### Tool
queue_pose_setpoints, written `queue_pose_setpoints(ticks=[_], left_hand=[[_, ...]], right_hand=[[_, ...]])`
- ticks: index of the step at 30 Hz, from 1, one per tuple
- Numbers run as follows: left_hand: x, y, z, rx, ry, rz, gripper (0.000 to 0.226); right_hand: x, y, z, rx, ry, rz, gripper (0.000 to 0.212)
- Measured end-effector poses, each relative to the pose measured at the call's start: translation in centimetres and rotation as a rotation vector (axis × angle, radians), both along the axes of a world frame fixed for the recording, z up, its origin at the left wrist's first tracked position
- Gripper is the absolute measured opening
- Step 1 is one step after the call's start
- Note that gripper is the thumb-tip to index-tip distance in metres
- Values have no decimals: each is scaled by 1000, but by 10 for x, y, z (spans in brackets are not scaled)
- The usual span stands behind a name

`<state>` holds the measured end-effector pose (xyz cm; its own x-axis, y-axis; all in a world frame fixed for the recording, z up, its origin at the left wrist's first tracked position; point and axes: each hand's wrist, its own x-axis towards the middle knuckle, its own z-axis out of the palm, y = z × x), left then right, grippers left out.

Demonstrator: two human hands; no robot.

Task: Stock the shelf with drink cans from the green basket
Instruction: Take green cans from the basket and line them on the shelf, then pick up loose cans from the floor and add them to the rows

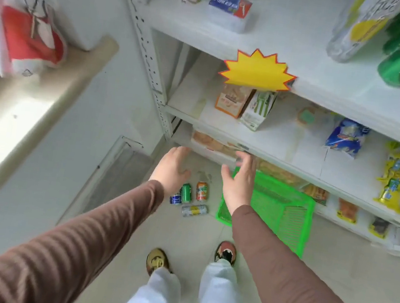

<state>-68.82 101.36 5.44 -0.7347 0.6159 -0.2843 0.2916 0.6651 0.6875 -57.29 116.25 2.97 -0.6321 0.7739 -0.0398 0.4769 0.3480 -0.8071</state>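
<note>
Cans: four drink cans (pixel 189 198) are seen on the floor below the left hand (pixel 171 166), one lying flat.
Basket: green basket (pixel 278 207) is placed under the right hand (pixel 238 181).
Hands: both are held spread, nothing gripped.
Shelf: shelf (pixel 282 152) is seen beyond the fingertips.

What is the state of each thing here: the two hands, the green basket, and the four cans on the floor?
Left hand: open, holds nothing.
Right hand: open, fingers spread, holds nothing.
Green basket: on the floor, upright, appears empty.
Orange can: upright on the floor, outside the basket.
Green can: upright on the floor.
Blue can: upright on the floor, partly hidden.
Yellow and silver can: lying on its side.
</note>
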Motion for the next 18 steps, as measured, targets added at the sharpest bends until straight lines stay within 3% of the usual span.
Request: queue_pose_setpoints(ticks=[11,14,16,18], left_hand=[[12,-42,-249,-202,-207,50,58],[24,-40,-323,-238,-278,61,61],[31,-38,-372,-260,-282,51,62],[38,-36,-417,-277,-277,34,61]], right_hand=[[-15,-62,-275,-677,-466,-162,30],[-5,-72,-358,-808,-568,-274,37],[2,-74,-412,-875,-630,-334,30],[8,-73,-461,-962,-680,-417,41]])
